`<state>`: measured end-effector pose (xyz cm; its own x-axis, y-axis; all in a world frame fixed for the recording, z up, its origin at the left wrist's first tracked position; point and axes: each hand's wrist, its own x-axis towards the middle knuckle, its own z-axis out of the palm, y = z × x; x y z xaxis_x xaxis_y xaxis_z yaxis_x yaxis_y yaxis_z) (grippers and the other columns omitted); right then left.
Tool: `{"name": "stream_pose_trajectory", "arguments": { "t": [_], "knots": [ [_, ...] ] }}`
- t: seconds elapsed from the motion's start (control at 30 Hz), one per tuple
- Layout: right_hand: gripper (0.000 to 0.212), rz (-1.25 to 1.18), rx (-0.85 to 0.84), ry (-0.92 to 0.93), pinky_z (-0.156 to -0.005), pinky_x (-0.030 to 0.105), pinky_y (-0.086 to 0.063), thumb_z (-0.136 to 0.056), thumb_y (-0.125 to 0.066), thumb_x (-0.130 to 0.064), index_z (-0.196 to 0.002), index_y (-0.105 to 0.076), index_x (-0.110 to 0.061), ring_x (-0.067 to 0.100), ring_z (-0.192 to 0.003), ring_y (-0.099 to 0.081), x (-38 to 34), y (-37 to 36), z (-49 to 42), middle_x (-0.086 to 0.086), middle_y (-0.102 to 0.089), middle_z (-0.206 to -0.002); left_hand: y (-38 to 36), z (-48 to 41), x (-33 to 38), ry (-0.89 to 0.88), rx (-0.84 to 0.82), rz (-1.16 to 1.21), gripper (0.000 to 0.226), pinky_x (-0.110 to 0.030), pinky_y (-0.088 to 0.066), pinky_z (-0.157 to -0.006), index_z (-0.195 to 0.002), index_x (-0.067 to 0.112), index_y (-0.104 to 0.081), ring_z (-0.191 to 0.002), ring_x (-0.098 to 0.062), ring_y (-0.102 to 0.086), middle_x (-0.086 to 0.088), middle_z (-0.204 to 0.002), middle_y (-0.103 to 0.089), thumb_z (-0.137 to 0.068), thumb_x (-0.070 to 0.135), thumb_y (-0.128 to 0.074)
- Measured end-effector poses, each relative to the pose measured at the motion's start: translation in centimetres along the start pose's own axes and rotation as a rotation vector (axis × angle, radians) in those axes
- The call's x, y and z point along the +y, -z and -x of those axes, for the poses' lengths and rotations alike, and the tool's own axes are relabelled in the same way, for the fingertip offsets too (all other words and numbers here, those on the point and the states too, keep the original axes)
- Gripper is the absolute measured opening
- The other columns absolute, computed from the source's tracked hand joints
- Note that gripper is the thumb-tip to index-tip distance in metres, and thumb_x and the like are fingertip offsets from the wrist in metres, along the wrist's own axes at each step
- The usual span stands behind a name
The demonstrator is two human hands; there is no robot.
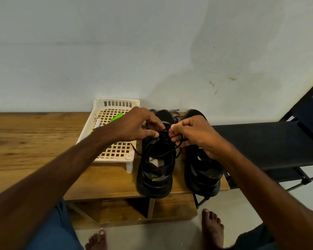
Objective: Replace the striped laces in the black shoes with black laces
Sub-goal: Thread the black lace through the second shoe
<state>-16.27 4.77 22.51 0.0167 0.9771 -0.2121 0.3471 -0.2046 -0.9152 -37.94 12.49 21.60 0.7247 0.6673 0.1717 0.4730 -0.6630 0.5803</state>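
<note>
The wooden table [34,141] ran along the wall, with a black fabric stand [260,141] just beside its right end. A white plastic rack [116,150] stood on the table left of the shoes.

The two black shoes sat side by side at the near right corner, heels toward the person. The left shoe [155,179] looked laced in black up to its top eyelets, so that shoe seemed close to finished, with only the knot left. On the right shoe [204,177], the lacing area was hidden behind the wrist, so whether it carried a black lace could not be told.

The left hand [135,125] hovered over the left shoe's tongue, its fingers curled and pinching a strand against the thumb. The right hand [193,134] met it from the other side, its fingertips nipped on the same black lace [135,150], one loose end of which trailed left across the rack's edge.

The striped laces [175,113] lay loose on the table at the far side of the shoes, apparently out of both.

A green item [117,117] and a white tube [98,122] rested on the rack. Any print on them was too small to read. Small yellowish marks showed on both heels, but no brand or word could be made out.
</note>
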Motion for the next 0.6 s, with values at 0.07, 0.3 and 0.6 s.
{"name": "stream_pose_trajectory", "arguments": {
  "t": [0.07, 0.3, 0.6],
  "knots": [
    [0.018, 0.002, -0.005, -0.012, -0.078, 0.034, -0.065, -0.101, -0.064, -0.02, -0.097, -0.077, -0.008, 0.018, -0.084, -0.078, -0.01, 0.01, 0.01, 0.005, -0.08, -0.088, -0.09, -0.12, 0.06, -0.005, -0.019, -0.01, 0.025, -0.019, -0.058, -0.077, -0.11, 0.025, -0.078, -0.095, 0.0, -0.068, 0.01, -0.108, -0.074, -0.086, 0.019, -0.081],
    [0.019, -0.034, -0.006, -0.022, -0.071, 0.028, -0.064, -0.102, -0.062, -0.019, -0.099, -0.075, -0.005, 0.021, -0.085, -0.078, -0.15, 0.01, 0.26, 0.008, -0.08, -0.088, -0.15, -0.29, 0.16, 0.003, -0.046, -0.035, 0.012, -0.022, -0.058, -0.075, -0.098, 0.02, -0.076, -0.086, -0.003, -0.069, 0.011, -0.094, -0.072, -0.087, 0.016, -0.078],
    [0.021, -0.068, -0.021, -0.033, -0.068, 0.025, -0.063, -0.102, -0.061, -0.016, -0.102, -0.073, 0.0, 0.023, -0.085, -0.078, -0.4, 0.07, 0.44, 0.011, -0.079, -0.088, -0.46, -0.46, -0.32, 0.123, 0.008, 0.096, 0.01, -0.023, -0.06, -0.081, -0.094, 0.016, -0.074, -0.084, -0.003, -0.073, 0.006, -0.09, -0.077, -0.087, 0.012, -0.079]
  ]
}}
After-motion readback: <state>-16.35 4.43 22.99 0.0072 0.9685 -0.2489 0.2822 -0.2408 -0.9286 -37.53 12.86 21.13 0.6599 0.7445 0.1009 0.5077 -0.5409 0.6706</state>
